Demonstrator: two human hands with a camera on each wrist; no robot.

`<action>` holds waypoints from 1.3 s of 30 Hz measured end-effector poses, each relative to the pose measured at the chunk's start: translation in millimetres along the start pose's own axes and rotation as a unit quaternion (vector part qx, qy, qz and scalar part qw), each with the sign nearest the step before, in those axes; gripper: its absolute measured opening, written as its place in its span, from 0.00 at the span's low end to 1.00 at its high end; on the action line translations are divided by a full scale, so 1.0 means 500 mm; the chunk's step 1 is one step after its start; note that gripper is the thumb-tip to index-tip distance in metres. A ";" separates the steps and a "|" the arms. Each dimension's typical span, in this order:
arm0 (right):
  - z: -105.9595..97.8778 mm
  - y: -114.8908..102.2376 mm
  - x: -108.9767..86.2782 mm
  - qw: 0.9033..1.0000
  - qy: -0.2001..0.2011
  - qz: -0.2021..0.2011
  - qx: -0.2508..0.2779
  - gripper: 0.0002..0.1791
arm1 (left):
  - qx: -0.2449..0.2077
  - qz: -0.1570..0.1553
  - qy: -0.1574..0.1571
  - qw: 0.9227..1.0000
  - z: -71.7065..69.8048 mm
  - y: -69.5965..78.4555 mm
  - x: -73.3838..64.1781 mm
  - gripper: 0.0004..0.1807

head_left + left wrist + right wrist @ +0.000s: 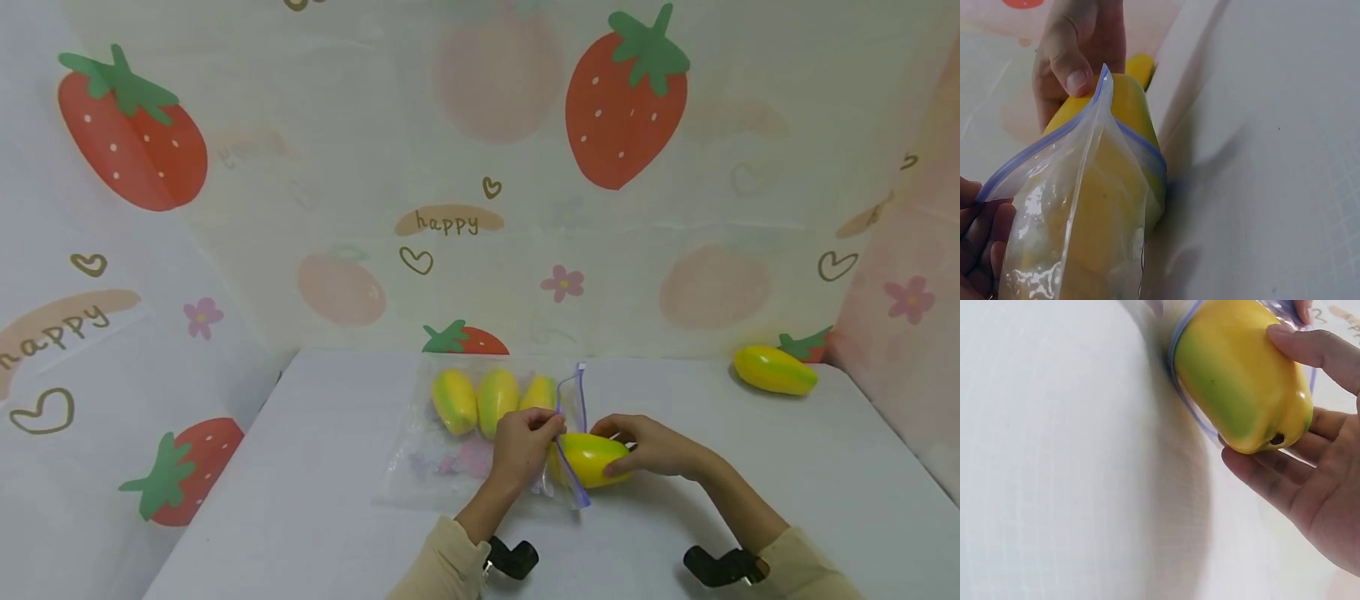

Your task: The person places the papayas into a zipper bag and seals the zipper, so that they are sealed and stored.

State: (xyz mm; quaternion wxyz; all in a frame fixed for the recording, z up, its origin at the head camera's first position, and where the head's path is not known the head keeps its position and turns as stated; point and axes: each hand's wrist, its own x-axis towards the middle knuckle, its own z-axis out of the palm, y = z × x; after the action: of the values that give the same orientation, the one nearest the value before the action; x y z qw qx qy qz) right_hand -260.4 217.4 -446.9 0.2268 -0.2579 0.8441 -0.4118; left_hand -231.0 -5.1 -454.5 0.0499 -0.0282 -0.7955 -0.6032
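Note:
A clear zip bag [405, 483] with a purple zip edge lies on the table, its mouth toward the right. Inside it, three yellow-green papayas [454, 402] lie side by side at the far side. My left hand [519, 450] pinches the zip edge and holds the mouth up. Another papaya [592, 458] is partly inside the mouth, the purple edge running round it in the right wrist view. My right hand [1329, 456] grips its outer end, thumb on top and fingers beneath, beside the dark stem spot.
One more papaya [776, 371] lies at the table's far right corner. The white table [300, 467] meets a fruit-printed backdrop [525, 283] at the back and sides. A black wrist mount [513, 558] sits at the left sleeve, another black mount [723, 567] at the right.

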 end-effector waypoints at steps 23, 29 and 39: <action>0.051 0.003 0.032 0.998 0.060 -0.029 0.023 0.26 | -0.020 0.014 0.005 1.000 -0.005 0.004 0.003 0.12; 0.048 0.003 0.023 0.997 0.060 -0.030 0.048 0.25 | -0.021 0.013 0.003 1.000 -0.004 0.002 0.004 0.14; 0.084 -0.005 0.042 0.989 0.072 -0.048 0.119 0.19 | -0.028 0.012 0.008 1.000 -0.004 0.010 0.004 0.14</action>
State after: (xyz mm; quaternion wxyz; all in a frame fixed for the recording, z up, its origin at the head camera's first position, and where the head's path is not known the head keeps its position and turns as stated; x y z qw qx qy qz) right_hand -250.9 178.8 -472.1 0.1744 -0.2386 0.7898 -0.5375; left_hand -232.4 -6.0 -449.1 0.0629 -0.0347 -0.7775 -0.6247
